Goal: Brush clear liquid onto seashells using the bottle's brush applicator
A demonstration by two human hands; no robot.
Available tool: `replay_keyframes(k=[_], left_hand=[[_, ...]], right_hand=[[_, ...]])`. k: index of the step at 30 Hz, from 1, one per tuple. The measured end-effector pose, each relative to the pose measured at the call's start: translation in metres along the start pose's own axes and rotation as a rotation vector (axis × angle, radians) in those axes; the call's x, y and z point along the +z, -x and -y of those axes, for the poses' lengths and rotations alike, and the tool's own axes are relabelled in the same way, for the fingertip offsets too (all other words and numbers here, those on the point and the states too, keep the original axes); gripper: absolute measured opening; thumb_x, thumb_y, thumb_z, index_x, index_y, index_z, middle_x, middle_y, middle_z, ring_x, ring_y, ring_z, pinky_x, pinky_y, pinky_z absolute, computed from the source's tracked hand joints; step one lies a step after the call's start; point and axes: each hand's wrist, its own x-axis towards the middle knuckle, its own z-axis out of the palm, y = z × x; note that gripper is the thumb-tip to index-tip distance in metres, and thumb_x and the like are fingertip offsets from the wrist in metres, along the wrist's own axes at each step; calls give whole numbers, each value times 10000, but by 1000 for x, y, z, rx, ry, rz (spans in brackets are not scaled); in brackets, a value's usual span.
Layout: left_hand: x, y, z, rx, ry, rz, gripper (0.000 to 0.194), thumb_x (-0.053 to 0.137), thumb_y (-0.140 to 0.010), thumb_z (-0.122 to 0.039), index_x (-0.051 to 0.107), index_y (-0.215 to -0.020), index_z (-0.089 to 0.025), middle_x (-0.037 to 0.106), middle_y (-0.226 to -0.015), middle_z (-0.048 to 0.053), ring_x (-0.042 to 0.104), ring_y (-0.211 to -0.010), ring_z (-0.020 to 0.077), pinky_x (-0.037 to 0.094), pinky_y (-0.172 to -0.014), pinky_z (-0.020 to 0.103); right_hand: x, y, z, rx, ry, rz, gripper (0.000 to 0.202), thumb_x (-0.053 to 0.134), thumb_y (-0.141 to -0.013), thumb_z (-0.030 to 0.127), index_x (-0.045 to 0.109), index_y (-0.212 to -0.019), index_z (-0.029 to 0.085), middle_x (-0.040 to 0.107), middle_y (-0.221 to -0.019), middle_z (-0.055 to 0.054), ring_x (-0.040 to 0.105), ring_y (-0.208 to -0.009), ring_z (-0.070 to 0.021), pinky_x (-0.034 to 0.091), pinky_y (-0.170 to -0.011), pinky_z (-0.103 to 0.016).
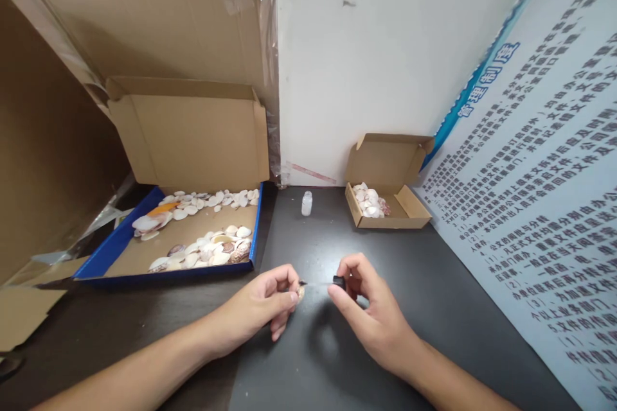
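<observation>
Left hand pinching shell, right hand holding brush (black cap)

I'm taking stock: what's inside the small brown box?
Inside the small brown box lie heaped white shells, with reddish ones at their right. Anything beneath the heap is covered.

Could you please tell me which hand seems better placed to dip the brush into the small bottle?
Probably the right hand: it holds the brush by its black cap, while the left hand is holding a small shell.
</observation>
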Motion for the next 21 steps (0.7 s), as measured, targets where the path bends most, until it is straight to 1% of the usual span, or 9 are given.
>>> replay_keyframes(k=[2, 5, 9, 12, 13, 16, 19, 21], left_hand=[[0, 0, 0, 2, -6, 0, 328, 700, -819, -427, 469, -809, -194, 420, -594, -95, 339, -430, 39, 394, -449, 190], [-2, 0, 3, 7, -15, 1, 323, 684, -833, -431, 464, -808, -195, 420, -599, -92, 338, -433, 41, 390, -450, 193], [-5, -2, 7, 15, -26, 18, 304, 661, -853, -431, 469, -818, -197, 418, -606, -88, 339, -434, 42, 390, -454, 196], [-5, -2, 7, 12, -22, 1, 317, 672, -841, -438, 467, -810, -197, 408, -579, -93, 326, -427, 43, 383, -448, 193], [-4, -2, 7, 10, -20, -2, 321, 676, -837, -438, 465, -806, -198, 404, -569, -95, 322, -424, 43, 382, -446, 192], [-2, -1, 5, 11, -23, -2, 314, 672, -841, -430, 463, -800, -199, 399, -542, -99, 310, -414, 42, 379, -442, 188], [-1, -1, 4, 20, -20, 1, 310, 672, -840, -420, 457, -790, -202, 391, -520, -102, 305, -412, 47, 377, -436, 185], [-1, -1, 4, 25, -10, -4, 316, 682, -831, -422, 462, -786, -200, 389, -532, -100, 305, -417, 47, 376, -434, 183]], right_hand=[[-1, -1, 0, 10, 21, -5, 130, 541, -917, 302, 436, -906, 226, 398, -676, 62, 393, -575, -116, 330, -533, -233], [-1, -2, 0, 41, -52, 17, 119, 496, -940, 318, 432, -902, 224, 407, -693, 58, 403, -580, -113, 339, -542, -231], [-1, -3, -1, 37, -3, 11, 132, 533, -927, 308, 441, -894, 219, 407, -678, 62, 398, -595, -115, 324, -562, -236], [0, -3, -2, 53, -105, 26, 130, 472, -962, 327, 429, -899, 222, 412, -716, 53, 405, -608, -114, 336, -571, -236], [0, -4, -2, 56, -106, 24, 132, 471, -965, 332, 431, -903, 222, 411, -715, 54, 402, -608, -114, 333, -572, -237], [1, -5, -5, 66, -82, 11, 157, 518, -948, 343, 435, -895, 221, 392, -684, 66, 381, -593, -112, 314, -565, -237], [2, -8, -10, 120, -252, 38, 190, 470, -969, 389, 412, -889, 227, 387, -684, 73, 355, -539, -96, 307, -524, -226], [2, -10, -13, 125, -278, 23, 212, 510, -954, 398, 417, -878, 223, 394, -695, 70, 362, -547, -92, 308, -524, -220]])
